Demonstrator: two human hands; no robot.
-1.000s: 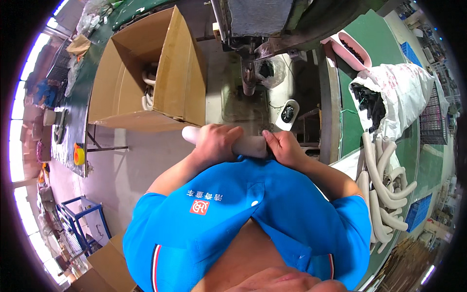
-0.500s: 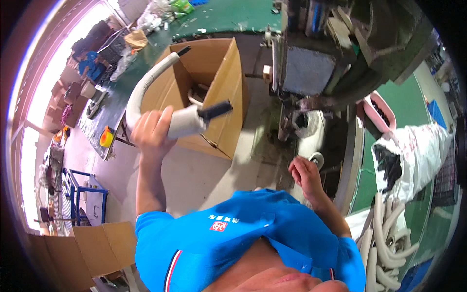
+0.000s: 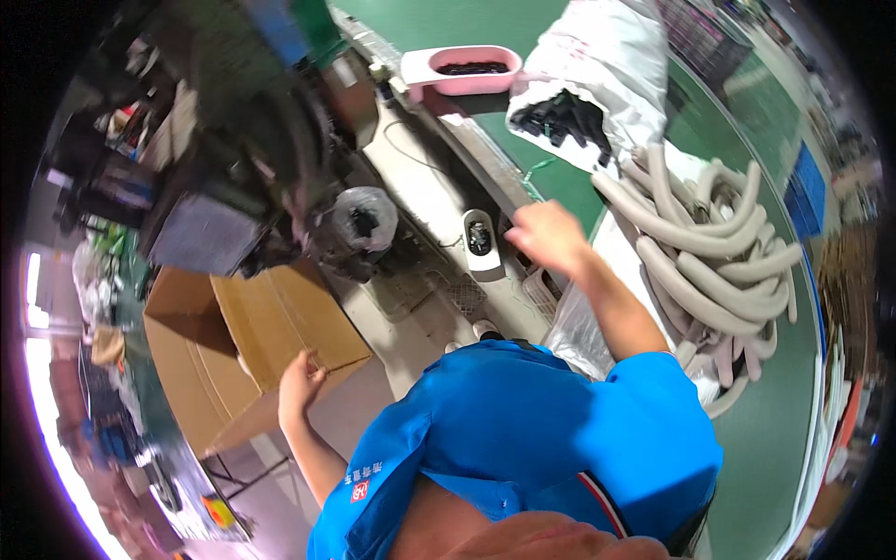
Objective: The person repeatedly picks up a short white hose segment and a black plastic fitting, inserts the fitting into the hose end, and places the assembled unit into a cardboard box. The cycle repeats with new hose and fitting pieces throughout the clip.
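My left hand [image 3: 301,381], fingers curled with nothing showing in them, is over the near side of a cardboard box [image 3: 289,317]; whether it touches the flap I cannot tell. Little of the box's inside shows. Beside the edge of the green table [image 3: 775,439], my right hand [image 3: 549,237] is raised and blurred by motion. No object shows in it. To its right lies a pile of curved grey tubes [image 3: 709,271] on the table. A white sack [image 3: 607,56] with black pieces [image 3: 565,121] at its mouth lies beyond the tubes.
A dark machine [image 3: 205,233] fills the upper left, beside a plastic-lined container [image 3: 377,207]. On the table's far edge sits a pink scoop-shaped container [image 3: 481,91] with dark pieces. A similar white container [image 3: 483,265] is below. Clear plastic [image 3: 583,336] hangs at the table's near edge.
My left hand has let go of the curved grey tube with black ends, which is out of sight. The view has swung right. My right hand has moved toward the tube pile.
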